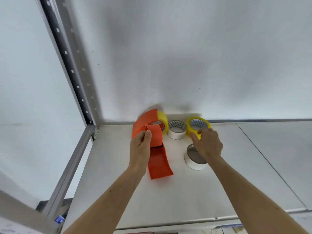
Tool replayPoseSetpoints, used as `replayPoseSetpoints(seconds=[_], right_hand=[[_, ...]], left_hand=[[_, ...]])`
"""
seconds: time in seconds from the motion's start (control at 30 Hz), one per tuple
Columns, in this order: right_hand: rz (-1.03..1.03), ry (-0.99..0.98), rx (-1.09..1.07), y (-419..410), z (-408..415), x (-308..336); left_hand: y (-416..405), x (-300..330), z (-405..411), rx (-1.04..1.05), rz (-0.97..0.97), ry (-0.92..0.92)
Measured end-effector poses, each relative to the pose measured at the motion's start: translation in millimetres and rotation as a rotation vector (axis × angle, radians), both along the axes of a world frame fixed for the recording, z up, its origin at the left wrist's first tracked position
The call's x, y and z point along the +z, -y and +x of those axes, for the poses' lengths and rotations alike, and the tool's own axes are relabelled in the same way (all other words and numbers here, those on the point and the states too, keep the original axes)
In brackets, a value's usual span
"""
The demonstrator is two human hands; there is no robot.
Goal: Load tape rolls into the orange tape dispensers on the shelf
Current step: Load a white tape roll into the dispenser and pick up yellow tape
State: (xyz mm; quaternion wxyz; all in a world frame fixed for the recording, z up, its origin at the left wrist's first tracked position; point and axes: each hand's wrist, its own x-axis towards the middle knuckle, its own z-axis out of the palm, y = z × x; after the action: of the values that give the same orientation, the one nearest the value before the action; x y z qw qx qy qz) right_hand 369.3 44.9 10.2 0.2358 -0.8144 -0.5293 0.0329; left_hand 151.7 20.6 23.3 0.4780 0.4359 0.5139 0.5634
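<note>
An orange tape dispenser (158,157) lies on the white shelf (185,191), and my left hand (141,146) grips its curled upper end. A second orange dispenser (146,120) stands behind it against the wall, with a yellow tape roll (163,119) in it. My right hand (208,143) pinches the near rim of another yellow tape roll (197,126), which looks tilted. A white tape roll (177,130) sits between the two yellow ones. A second white roll (194,159) lies nearer, partly hidden under my right wrist.
A grey perforated metal upright (72,71) and side rail (74,162) frame the shelf on the left. The white wall rises right behind the rolls. A seam (270,162) splits the shelf board on the right. The shelf's front edge (185,221) runs below my forearms.
</note>
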Motion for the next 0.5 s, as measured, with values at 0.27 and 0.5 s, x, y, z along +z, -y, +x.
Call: replayPoseSetpoints(seconds=[0.27, 0.5], right_hand=[[-0.276, 0.183, 0.179, -54.9, 35.5, -9.4], [0.026, -0.311, 0.12, -57.1, 42.2, -1.0]], left_hand=[[-3.1, -2.8, 1.4, 0.007, -0.039, 0.047], [-5.3, -1.8, -1.2, 0.029, -0.045, 0.074]])
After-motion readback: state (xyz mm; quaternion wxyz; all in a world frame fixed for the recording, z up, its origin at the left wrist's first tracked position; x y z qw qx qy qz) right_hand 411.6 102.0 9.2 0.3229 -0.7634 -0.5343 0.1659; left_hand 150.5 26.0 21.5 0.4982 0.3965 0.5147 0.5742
